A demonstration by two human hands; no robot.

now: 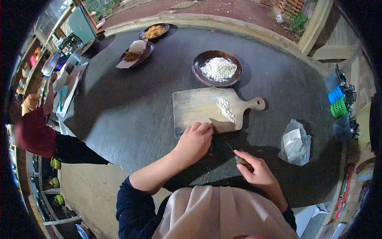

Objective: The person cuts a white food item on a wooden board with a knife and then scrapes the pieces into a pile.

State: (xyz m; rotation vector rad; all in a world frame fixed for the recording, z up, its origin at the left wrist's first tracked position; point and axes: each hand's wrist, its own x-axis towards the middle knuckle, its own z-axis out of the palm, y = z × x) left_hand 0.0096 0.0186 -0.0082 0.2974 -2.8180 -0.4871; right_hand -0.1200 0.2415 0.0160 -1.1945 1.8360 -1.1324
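Observation:
My right hand [258,172] is wrapped around the handle of a knife [230,146]; its thin blade points up and left to the near edge of the wooden cutting board [191,105]. At that edge lies my left hand [195,140], fingers curled and pressed together beside the blade tip. Whatever is under those fingers is hidden. A small strip of white shreds [225,108] lies on the right part of the board. Beyond the board, a dark brown plate [197,73] carries a heap of white shredded food [219,69].
At the far left stand a plate of rice [137,47] with brown food and a plate of orange-brown food [153,32]. A clear plastic bag [295,143] lies right. Blue [335,94] and green baskets [338,108] hang on the right. Another person [38,133] stands left.

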